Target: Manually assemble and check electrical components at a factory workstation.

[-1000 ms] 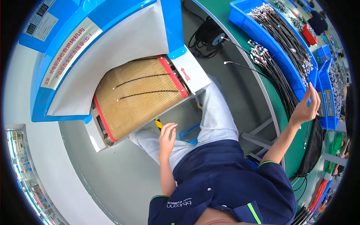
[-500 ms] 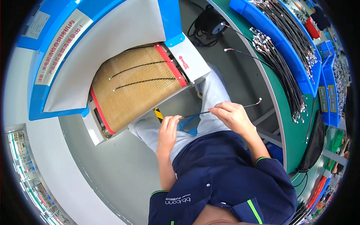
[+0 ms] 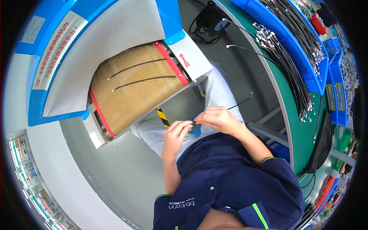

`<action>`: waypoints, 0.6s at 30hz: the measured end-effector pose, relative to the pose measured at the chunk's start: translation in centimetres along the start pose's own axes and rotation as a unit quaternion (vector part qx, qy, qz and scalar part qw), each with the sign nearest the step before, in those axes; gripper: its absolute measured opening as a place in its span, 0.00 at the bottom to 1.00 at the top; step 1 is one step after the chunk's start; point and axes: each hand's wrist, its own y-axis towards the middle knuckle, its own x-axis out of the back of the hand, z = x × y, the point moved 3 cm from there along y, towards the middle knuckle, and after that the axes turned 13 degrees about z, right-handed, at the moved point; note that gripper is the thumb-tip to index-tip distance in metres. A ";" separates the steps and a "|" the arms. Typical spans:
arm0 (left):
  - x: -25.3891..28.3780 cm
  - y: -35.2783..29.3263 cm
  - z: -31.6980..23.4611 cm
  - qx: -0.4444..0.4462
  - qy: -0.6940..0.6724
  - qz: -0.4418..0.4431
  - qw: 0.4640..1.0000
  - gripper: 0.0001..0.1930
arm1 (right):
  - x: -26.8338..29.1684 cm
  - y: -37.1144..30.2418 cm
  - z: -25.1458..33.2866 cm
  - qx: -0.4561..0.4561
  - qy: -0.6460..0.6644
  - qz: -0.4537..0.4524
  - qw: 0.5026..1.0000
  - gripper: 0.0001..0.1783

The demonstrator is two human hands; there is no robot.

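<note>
A thin black cable (image 3: 240, 103) with a small light connector at its far end is pinched between my two hands above my lap. My left hand (image 3: 176, 134) grips it near its other end, the fingertips closed. Close beside it, my right hand (image 3: 218, 119) pinches the same cable, and the rest of it sticks out to the right. The fingers hide the near end. Ahead to the left, two black cables (image 3: 143, 79) lie side by side on a tan mesh conveyor belt (image 3: 130, 103) with red edges, and another shows at the belt's far side.
A white and blue machine hood (image 3: 115, 42) arches over the belt. On the green table (image 3: 283, 99) at right lies a bundle of black cables (image 3: 287, 69), two overhanging its edge. Beyond stand blue bins (image 3: 281, 36) of cables. A black cable reel (image 3: 211, 23) is on the floor.
My right hand has slid left along the cable, up to my left hand. More of the cable now extends past the right hand, its connector end further up and left.
</note>
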 end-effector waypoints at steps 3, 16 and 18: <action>0.0 0.2 -0.3 -0.002 -0.032 0.007 0.999 0.06 | 0.2 -0.1 0.0 0.004 0.029 -0.014 0.999 0.08; -0.2 0.5 -1.3 -0.176 0.233 -0.056 0.955 0.09 | 0.0 -0.1 -0.3 -0.082 0.146 0.052 0.984 0.06; -0.2 0.4 -1.2 -0.188 0.236 -0.048 0.952 0.10 | 0.0 -0.1 -0.4 -0.099 0.160 0.062 0.980 0.07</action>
